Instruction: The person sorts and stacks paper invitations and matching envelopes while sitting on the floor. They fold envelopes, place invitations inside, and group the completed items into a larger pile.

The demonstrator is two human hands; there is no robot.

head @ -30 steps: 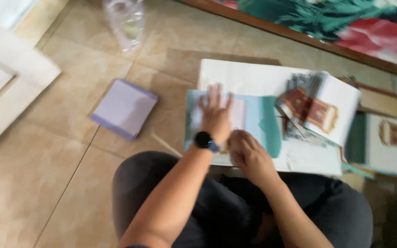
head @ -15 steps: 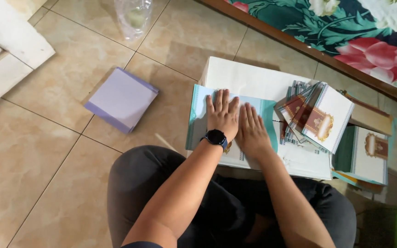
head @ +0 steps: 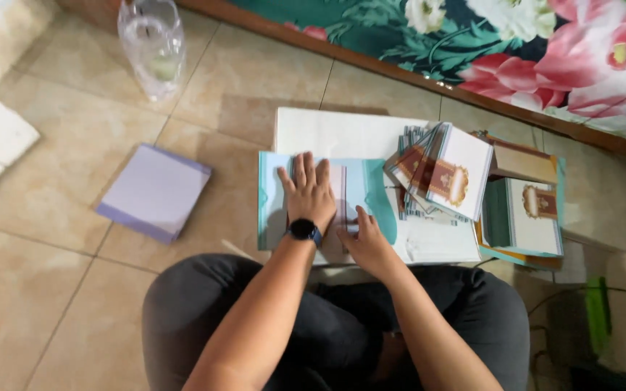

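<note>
The flat light-blue paper card with a white middle panel (head: 327, 199) lies at the centre of the frame on a white board (head: 342, 134) that rests on the floor. It looks thin, light and easily creased, best pressed flat with the palm and lifted by an edge. The left hand (head: 311, 192), with a black watch (head: 304, 230) on its wrist, lies spread and flat on the card, fingers released. The right hand (head: 365, 242) presses the card's lower edge, fingers loosely curled, gripping nothing. To the right sits a fanned stack of white and maroon printed cards (head: 443, 170). A lilac flat box (head: 155, 192) lies at left on beige glossy tiles (head: 52, 289).
</note>
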